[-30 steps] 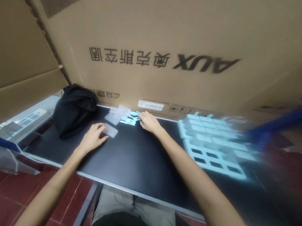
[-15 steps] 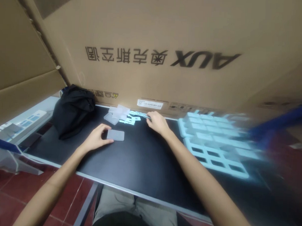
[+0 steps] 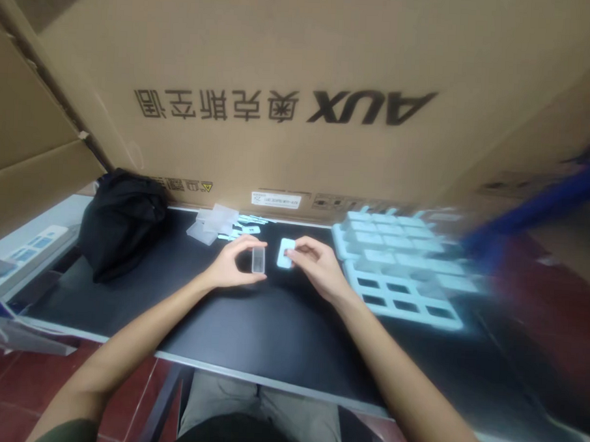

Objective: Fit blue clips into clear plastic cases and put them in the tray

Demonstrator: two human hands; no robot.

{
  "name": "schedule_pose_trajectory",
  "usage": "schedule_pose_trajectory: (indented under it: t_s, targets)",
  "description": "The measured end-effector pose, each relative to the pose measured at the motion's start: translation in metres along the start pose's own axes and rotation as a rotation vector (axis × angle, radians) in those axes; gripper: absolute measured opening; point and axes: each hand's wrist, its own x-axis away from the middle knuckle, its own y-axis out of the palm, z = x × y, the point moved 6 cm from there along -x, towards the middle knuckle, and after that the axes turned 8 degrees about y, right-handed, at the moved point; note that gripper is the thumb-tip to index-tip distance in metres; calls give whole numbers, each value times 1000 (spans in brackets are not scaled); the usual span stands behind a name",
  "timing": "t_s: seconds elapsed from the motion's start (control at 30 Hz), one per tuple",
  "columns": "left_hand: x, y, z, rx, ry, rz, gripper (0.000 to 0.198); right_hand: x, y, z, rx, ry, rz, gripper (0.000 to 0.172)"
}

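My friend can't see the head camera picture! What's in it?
A person's left hand holds a small translucent rectangular plastic box near a flat pale-blue rectangular piece in the right hand, over a black tabletop. Behind the hands lie translucent plastic pieces and thin pale-blue pieces; to the right, a pale-blue tray with rectangular openings.

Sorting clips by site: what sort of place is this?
Probably a small packing or assembly workstation, though the site itself is unclear: a black-topped bench, loose translucent plastic pieces, and a pale-blue tray with rectangular openings.
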Motion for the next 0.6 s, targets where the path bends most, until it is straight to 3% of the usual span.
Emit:
schedule_pose_trajectory:
  t_s: [0.13, 0.27, 0.43, 0.6]
  targets:
    - [-1, 18, 0, -24, 47, -36, 69, 4, 11, 9, -133, 101, -72, 39]
    - [8, 22, -6, 19, 14, -4, 84, 4, 20, 22, -168, 178, -118, 38]
    - [16, 20, -8, 1, 6, -30, 70, 6, 25, 31, -176, 210, -119, 38]
    - [19, 22, -10, 16, -33, -100, 70, 6, 27, 35, -172, 229, -120, 41]
